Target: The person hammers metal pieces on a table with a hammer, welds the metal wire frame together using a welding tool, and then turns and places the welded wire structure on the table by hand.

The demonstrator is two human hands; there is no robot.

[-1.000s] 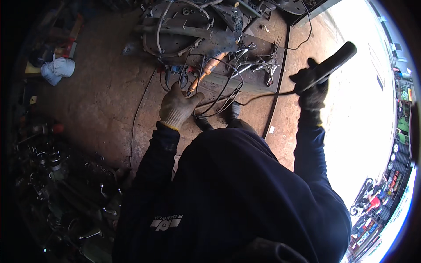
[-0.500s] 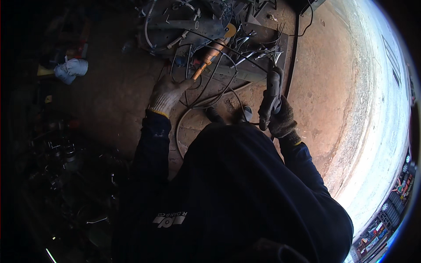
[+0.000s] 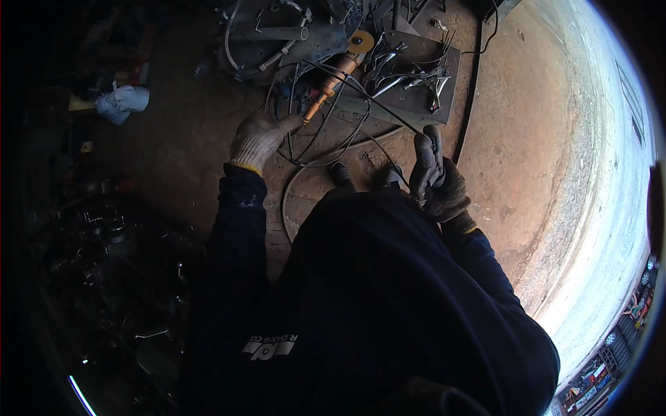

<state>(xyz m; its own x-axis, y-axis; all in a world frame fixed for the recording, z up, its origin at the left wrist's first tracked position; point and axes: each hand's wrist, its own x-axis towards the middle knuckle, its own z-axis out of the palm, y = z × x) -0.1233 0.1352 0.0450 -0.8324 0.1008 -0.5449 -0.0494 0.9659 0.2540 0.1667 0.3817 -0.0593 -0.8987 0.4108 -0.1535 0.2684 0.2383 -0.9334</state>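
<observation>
My left hand, in a knitted glove with a yellow cuff edge, is closed at the rear end of an orange angle grinder. The grinder slants up to the right, its tan disc at the far end over the metal table. A black cable runs across to my right hand, whose dark-coated glove fingers appear closed on it. That hand is beside the table's near right corner, and its palm side is partly hidden. More loops of cable hang between the two hands.
Thin metal pieces lie scattered on the table. A dark metal assembly stands at its left. My shoes are below the hanging cables. A pale cloth bundle lies at the left, with dark machine parts lower down.
My right hand has drawn down and turned, its fingers now bent closer together, with the cable moving along. My left hand and the grinder have shifted slightly up and left.
</observation>
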